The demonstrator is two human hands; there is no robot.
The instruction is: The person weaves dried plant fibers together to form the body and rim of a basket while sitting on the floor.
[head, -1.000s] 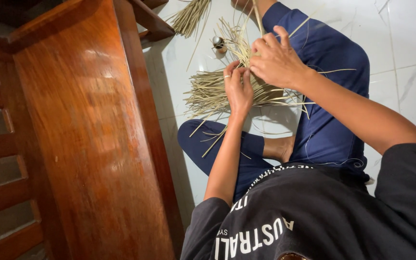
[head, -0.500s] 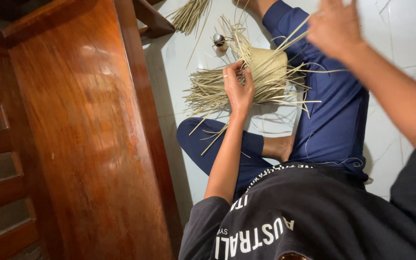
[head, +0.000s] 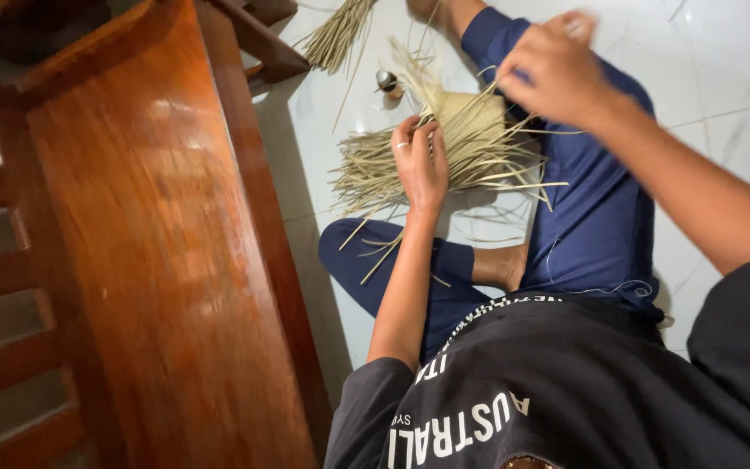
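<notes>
A half-woven mat of pale dry leaf strips [head: 470, 130] lies on the white floor and over my blue-trousered leg, loose ends fanning out to the left. My left hand [head: 420, 161] presses down on the strips at the woven part's left edge, fingers closed on them. My right hand [head: 553, 74] is raised above my thigh, to the right of the weave, blurred, pinching a thin strip that runs down to the weave.
A large reddish wooden furniture piece [head: 158, 252] fills the left side. Another bundle of dry strips [head: 340, 35] lies at the top by a wooden leg. A small dark object [head: 386, 83] stands on the white tiled floor [head: 722, 78].
My right hand lifted off the weave and swung up and to the right, drawing a strip out. My left hand stayed pressed on the strips.
</notes>
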